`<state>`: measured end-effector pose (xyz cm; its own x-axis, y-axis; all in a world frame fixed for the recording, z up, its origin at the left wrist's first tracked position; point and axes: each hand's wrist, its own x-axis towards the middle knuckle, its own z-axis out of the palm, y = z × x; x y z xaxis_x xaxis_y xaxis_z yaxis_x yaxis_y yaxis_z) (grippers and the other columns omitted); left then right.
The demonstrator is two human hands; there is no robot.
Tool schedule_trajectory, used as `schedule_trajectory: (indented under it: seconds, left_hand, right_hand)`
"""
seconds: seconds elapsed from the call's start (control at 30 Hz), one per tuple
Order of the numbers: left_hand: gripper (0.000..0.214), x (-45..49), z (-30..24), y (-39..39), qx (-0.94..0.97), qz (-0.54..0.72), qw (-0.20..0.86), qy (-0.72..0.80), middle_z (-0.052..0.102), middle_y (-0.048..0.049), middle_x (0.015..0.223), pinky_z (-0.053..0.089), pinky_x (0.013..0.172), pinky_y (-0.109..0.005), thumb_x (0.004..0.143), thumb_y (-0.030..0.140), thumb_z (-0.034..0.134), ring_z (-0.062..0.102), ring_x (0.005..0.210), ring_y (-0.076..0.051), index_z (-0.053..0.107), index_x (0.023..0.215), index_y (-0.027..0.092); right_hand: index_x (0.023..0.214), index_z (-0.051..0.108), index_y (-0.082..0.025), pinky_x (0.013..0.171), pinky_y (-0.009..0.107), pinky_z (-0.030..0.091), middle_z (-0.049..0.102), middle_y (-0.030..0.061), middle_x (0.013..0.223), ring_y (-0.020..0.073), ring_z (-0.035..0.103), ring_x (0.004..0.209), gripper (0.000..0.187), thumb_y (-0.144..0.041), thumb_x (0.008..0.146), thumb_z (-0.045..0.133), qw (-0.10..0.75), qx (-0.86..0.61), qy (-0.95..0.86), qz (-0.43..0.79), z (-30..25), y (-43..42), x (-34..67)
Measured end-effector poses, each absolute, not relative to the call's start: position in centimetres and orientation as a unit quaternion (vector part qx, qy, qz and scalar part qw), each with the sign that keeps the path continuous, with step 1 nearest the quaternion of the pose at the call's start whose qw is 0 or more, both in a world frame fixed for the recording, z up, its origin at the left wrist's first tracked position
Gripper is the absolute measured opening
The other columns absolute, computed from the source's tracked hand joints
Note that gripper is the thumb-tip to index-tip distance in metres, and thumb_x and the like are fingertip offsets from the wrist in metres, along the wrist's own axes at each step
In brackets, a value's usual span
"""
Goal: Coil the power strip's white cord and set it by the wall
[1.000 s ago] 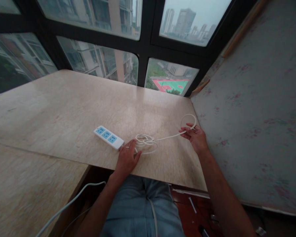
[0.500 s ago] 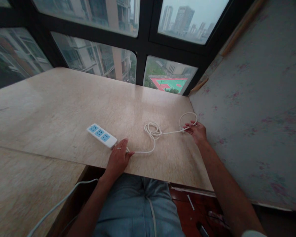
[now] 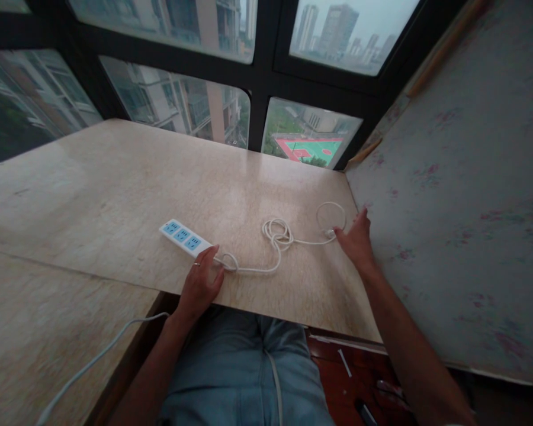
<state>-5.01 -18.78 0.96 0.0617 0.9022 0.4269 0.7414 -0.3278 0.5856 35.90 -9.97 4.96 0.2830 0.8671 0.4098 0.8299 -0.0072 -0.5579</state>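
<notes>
A white power strip (image 3: 184, 236) with blue socket faces lies slantwise on the beige sill. My left hand (image 3: 202, 281) rests at its right end, thumb apart from the fingers and not closed round it; part of that end is hidden. From there a white cord (image 3: 257, 271) makes a small loop, then runs to a loose coil (image 3: 278, 234) and on to the right. At the cord's far end lies a plug (image 3: 329, 234) beside another loop. My right hand (image 3: 356, 239) is open near the wall, its thumb tip close to the plug and its fingers spread away.
Dark-framed windows (image 3: 260, 77) close off the back of the sill (image 3: 160, 171). A flowered wall (image 3: 448, 225) bounds the right side. Another pale cable (image 3: 102, 352) hangs over the lower left surface. Below the sill's front edge, small items lie on a dark red surface (image 3: 328, 361).
My right hand has opened and come off the plug and cord, its fingers moving toward the wall. My left hand has slid left off the cord onto the power strip's end.
</notes>
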Motion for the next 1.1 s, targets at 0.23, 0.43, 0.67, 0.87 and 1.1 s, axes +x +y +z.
schedule_trajectory:
  seconds: [0.23, 0.43, 0.67, 0.87, 1.1]
  left_hand:
    - [0.017, -4.5, 2.0, -19.8, 0.646, 0.376, 0.172, 0.641, 0.065, -0.0018, 0.075, 0.050, 0.066, -0.029, 0.084, 0.033, 0.053, 0.060, 0.065, -0.016, 0.063, 0.083, 0.020]
    - [0.019, -4.5, 1.4, -20.5, 0.650, 0.373, 0.186, 0.635, 0.069, -0.0065, 0.096, 0.053, 0.075, -0.034, 0.082, 0.027, 0.054, 0.064, 0.076, -0.019, 0.062, 0.097, 0.020]
    - [0.028, -5.1, 1.2, -20.9, 0.613, 0.395, 0.230, 0.645, 0.070, -0.0074, 0.099, 0.055, 0.077, -0.035, 0.079, 0.023, 0.055, 0.068, 0.080, -0.020, 0.059, 0.107, 0.019]
    - [0.033, -4.8, 1.0, -21.5, 0.585, 0.410, 0.266, 0.647, 0.070, -0.0076, 0.106, 0.055, 0.076, -0.035, 0.081, 0.022, 0.056, 0.068, 0.083, -0.020, 0.057, 0.114, 0.020]
    - [0.040, -4.7, 0.8, -21.7, 0.639, 0.435, 0.163, 0.613, 0.062, -0.0120, 0.117, 0.051, 0.093, -0.041, 0.084, 0.019, 0.055, 0.061, 0.107, -0.024, 0.052, 0.124, 0.019]
  right_hand:
    - [0.140, 0.039, -0.015, 0.111, 0.056, 0.028, 0.034, 0.0198, 0.147, 0.0329, 0.028, 0.140, 0.055, -0.028, 0.089, 0.051, 0.277, -0.610, -0.737, -0.086, 8.1, -12.1, 27.9]
    - [0.119, 0.061, -0.019, 0.109, 0.050, 0.034, 0.052, 0.0160, 0.136, 0.0289, 0.043, 0.130, 0.030, -0.022, 0.091, 0.051, 0.228, -0.437, -0.869, 0.046, 7.3, -14.4, 20.1]
    - [0.126, 0.058, -0.017, 0.086, 0.036, 0.049, 0.069, 0.0108, 0.103, 0.0217, 0.063, 0.093, 0.044, -0.035, 0.086, 0.064, 0.165, -0.410, -0.855, 0.271, 4.6, -15.2, 13.5]
    - [0.112, 0.068, -0.015, 0.071, 0.029, 0.048, 0.069, 0.0018, 0.076, 0.0160, 0.063, 0.070, 0.034, -0.024, 0.079, 0.066, 0.217, -0.478, -0.709, 0.471, 3.3, -13.7, 13.0]
    - [0.090, 0.073, -0.015, 0.064, 0.023, 0.050, 0.072, 0.0016, 0.076, 0.0110, 0.063, 0.064, 0.027, -0.025, 0.066, 0.078, 0.238, -0.459, -0.395, 0.759, 3.7, -12.9, 13.6]
